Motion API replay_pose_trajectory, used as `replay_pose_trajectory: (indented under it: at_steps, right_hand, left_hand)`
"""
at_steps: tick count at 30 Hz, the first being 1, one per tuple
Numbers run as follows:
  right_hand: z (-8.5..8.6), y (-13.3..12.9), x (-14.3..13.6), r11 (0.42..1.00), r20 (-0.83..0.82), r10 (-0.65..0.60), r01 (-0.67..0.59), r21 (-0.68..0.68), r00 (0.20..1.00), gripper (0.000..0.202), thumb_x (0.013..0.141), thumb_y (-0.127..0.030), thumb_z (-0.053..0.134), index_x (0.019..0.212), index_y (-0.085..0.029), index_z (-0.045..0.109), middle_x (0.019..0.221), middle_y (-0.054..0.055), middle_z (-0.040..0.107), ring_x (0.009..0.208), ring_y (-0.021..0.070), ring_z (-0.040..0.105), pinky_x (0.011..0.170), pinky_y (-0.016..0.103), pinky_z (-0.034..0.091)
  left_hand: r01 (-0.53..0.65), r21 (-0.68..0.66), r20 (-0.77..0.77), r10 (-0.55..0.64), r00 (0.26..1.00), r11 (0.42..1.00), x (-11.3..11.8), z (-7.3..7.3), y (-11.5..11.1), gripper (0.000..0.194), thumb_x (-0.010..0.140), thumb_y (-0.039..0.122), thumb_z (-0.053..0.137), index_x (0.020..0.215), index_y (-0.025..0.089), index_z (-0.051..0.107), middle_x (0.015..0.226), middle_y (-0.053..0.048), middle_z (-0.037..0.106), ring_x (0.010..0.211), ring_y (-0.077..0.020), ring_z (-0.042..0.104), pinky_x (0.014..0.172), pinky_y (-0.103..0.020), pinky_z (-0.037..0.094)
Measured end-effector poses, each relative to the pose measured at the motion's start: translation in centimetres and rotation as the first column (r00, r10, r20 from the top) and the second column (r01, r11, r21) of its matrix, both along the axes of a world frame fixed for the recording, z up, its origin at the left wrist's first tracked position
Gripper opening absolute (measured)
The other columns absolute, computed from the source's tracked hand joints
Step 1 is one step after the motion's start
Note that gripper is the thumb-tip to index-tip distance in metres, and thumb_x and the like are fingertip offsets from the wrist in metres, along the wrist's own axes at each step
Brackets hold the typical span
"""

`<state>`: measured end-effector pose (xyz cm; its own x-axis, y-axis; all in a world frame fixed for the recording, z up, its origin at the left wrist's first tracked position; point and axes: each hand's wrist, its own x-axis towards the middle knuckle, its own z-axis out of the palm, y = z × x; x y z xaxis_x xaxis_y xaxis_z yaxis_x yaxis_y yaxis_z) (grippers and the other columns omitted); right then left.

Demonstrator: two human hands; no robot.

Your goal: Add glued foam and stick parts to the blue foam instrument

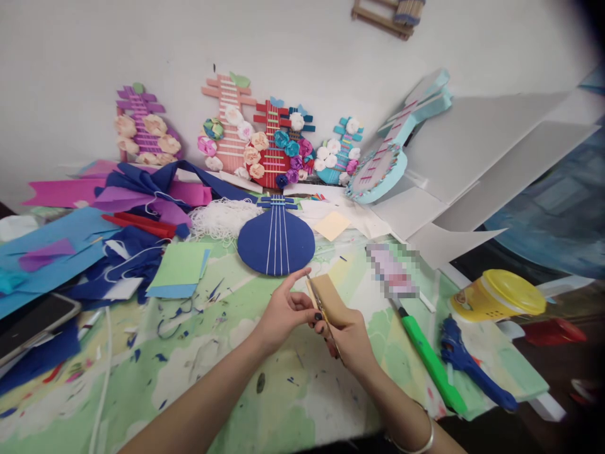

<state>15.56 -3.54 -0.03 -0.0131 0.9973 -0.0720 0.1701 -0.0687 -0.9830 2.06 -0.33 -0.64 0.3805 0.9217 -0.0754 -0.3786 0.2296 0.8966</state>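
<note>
Over the middle of the table, my right hand (352, 340) is wrapped around a pair of scissors (319, 299), their blades pointing up and away from me. A piece of tan paper (333, 297) lies along the blades, a narrow strip of it to their left. My left hand (288, 309) pinches the paper low at its edge, index finger stretched toward the blade tips; the grip is partly hidden. Just beyond lies a dark blue paper-covered lute shape (295, 243) with white strings. Left of it sits a stack of green and blue paper squares (182, 268).
Decorated lutes (271, 148) lean on the wall. White string (222, 219) and coloured paper (51, 246) lie left, near a phone (35, 321). At right are a green-handled tool (432, 362), a blue glue gun (472, 366) and a yellow tub (496, 296). Scraps litter the cloth.
</note>
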Motion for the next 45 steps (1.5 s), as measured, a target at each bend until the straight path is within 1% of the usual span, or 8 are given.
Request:
replay_pose_trajectory:
  at_steps: [8, 14, 18, 21, 28, 36, 41, 45]
  right_hand:
    - [-0.4, 0.1, 0.2, 0.997, -0.017, -0.009, 0.008, -0.076, 1.0, 0.022, 0.064, -0.033, 0.063, 0.053, -0.013, 0.063, 0.05, 0.0, 0.058, 0.03, 0.0036, 0.034, 0.028, 0.018, 0.025]
    - [-1.3, 0.0, 0.4, 0.991, 0.038, -0.074, 0.077, -0.106, 0.997, 0.023, 0.063, -0.033, 0.064, 0.054, -0.012, 0.062, 0.038, -0.003, 0.047, 0.025, 0.0048, 0.031, 0.027, 0.02, 0.024]
    - [-0.7, 0.2, 0.9, 0.994, -0.046, -0.086, 0.083, -0.076, 0.995, 0.037, 0.06, -0.043, 0.068, 0.077, -0.01, 0.067, 0.053, 0.0, 0.059, 0.03, 0.0037, 0.031, 0.028, 0.019, 0.023]
    - [-0.3, 0.1, 1.5, 0.998, -0.068, -0.069, 0.068, -0.015, 0.995, 0.045, 0.063, -0.047, 0.066, 0.091, -0.011, 0.066, 0.055, -0.001, 0.057, 0.035, 0.0047, 0.033, 0.033, 0.019, 0.027]
    - [-1.2, -0.6, 2.7, 0.997, 0.179, -0.048, 0.036, 0.073, 0.983, 0.042, 0.065, -0.041, 0.069, 0.097, -0.015, 0.063, 0.057, -0.003, 0.05, 0.053, 0.0109, 0.042, 0.05, 0.023, 0.037]
    - [-0.7, -2.1, 4.1, 0.985, 0.386, -0.018, -0.049, 0.165, 0.922, 0.038, 0.071, -0.04, 0.066, 0.099, -0.016, 0.064, 0.055, -0.004, 0.045, 0.05, 0.0103, 0.039, 0.047, 0.022, 0.033]
    - [-0.2, -3.2, 4.6, 0.964, 0.555, 0.014, -0.16, 0.214, 0.832, 0.033, 0.069, -0.041, 0.066, 0.092, -0.017, 0.068, 0.051, -0.004, 0.044, 0.047, 0.0101, 0.036, 0.045, 0.022, 0.03]
    - [-0.3, -3.3, 4.4, 0.96, 0.582, 0.024, -0.182, 0.215, 0.813, 0.035, 0.068, -0.044, 0.068, 0.091, -0.017, 0.068, 0.05, -0.005, 0.043, 0.047, 0.0099, 0.036, 0.046, 0.022, 0.03]
  left_hand:
    - [0.016, 0.011, -0.043, -0.015, 0.999, 1.0, -0.1, -0.1, 0.2, 0.084, 0.061, 0.013, 0.073, 0.133, 0.015, 0.031, 0.057, 0.004, 0.06, 0.048, -0.0126, 0.058, 0.053, -0.025, 0.044]
    - [-0.001, -0.02, -0.06, 0.0, 0.998, 1.0, 0.0, 0.1, 0.2, 0.08, 0.059, 0.014, 0.075, 0.129, 0.014, 0.035, 0.059, 0.004, 0.06, 0.051, -0.0133, 0.058, 0.055, -0.027, 0.046]
    - [-0.029, -0.002, -0.053, 0.029, 0.998, 1.0, -0.2, 0.2, 0.4, 0.073, 0.061, 0.015, 0.074, 0.125, 0.014, 0.039, 0.061, 0.003, 0.061, 0.055, -0.0132, 0.059, 0.058, -0.027, 0.046]
    - [-0.03, 0.012, -0.036, 0.031, 0.999, 0.999, -0.3, 0.3, 0.4, 0.067, 0.061, 0.017, 0.075, 0.121, 0.015, 0.044, 0.068, 0.0, 0.063, 0.061, -0.0139, 0.06, 0.062, -0.028, 0.047]
    - [-0.03, 0.048, -0.039, 0.032, 0.999, 0.998, -0.4, 0.5, 0.3, 0.052, 0.064, 0.019, 0.074, 0.111, 0.014, 0.054, 0.077, -0.003, 0.064, 0.066, -0.0143, 0.061, 0.064, -0.029, 0.049]
    - [-0.105, 0.024, -0.031, 0.106, 0.994, 0.994, -1.0, 0.4, 0.7, 0.031, 0.069, 0.025, 0.071, 0.096, 0.013, 0.061, 0.073, -0.003, 0.064, 0.065, -0.0154, 0.064, 0.063, -0.028, 0.051]
    - [-0.182, 0.013, -0.004, 0.182, 0.983, 0.983, -1.2, 0.6, 0.9, 0.023, 0.067, 0.025, 0.073, 0.083, 0.013, 0.063, 0.069, -0.002, 0.064, 0.059, -0.0115, 0.06, 0.06, -0.024, 0.049]
    - [-0.187, 0.02, 0.011, 0.187, 0.982, 0.982, -1.1, 0.6, 1.0, 0.02, 0.064, 0.022, 0.075, 0.077, 0.013, 0.062, 0.064, -0.001, 0.063, 0.056, -0.0104, 0.057, 0.057, -0.023, 0.046]
